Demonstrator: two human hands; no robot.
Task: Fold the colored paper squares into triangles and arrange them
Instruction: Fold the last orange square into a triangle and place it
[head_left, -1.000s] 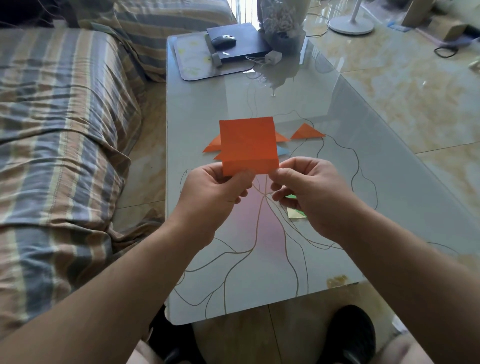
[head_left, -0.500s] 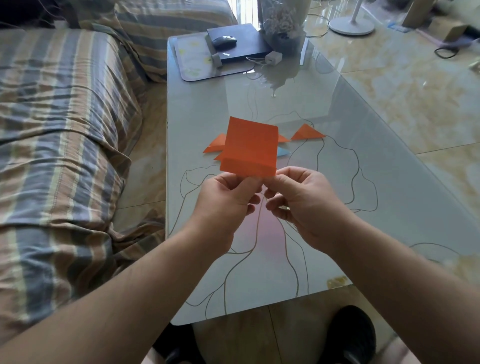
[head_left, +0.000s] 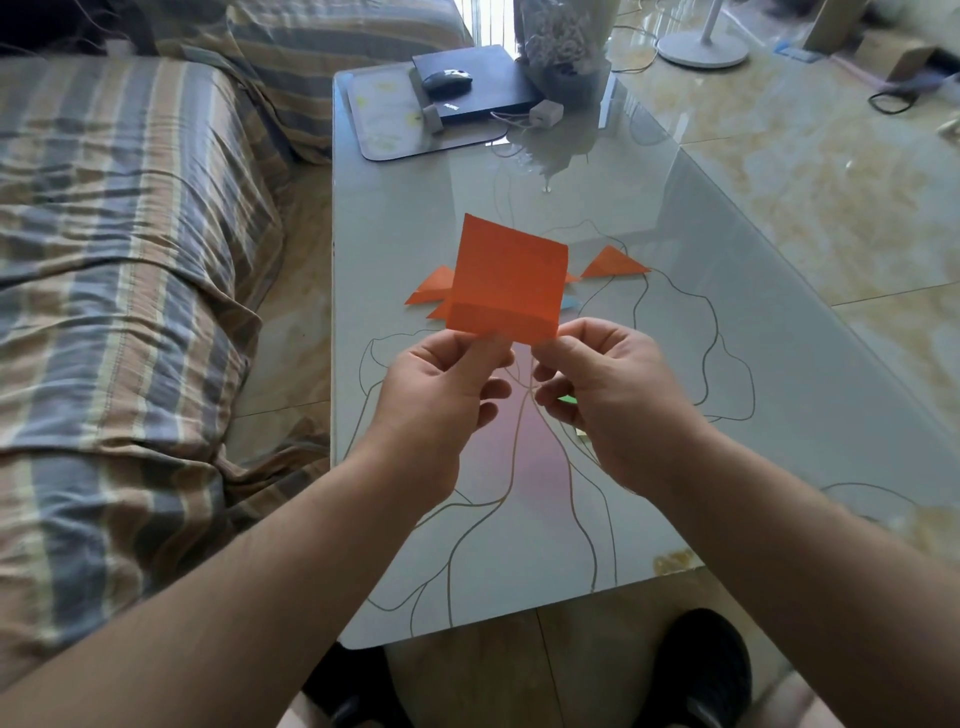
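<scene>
Paper (head_left: 506, 275) orange, up in air above table (head_left: 727, 332), near edge turned up in narrow strip. We pinch that edge: left hand (head_left: 441, 395) at left, right hand (head_left: 608, 395) at right corner, hands close together. Progress, our guess: few orange triangles (head_left: 613, 262) done, lying beyond paper; this sheet not yet triangle; green scrap (head_left: 570, 399) under right hand waits. Room: bare glass around triangles, table edge near us, sofa (head_left: 130, 260) at left.
</scene>
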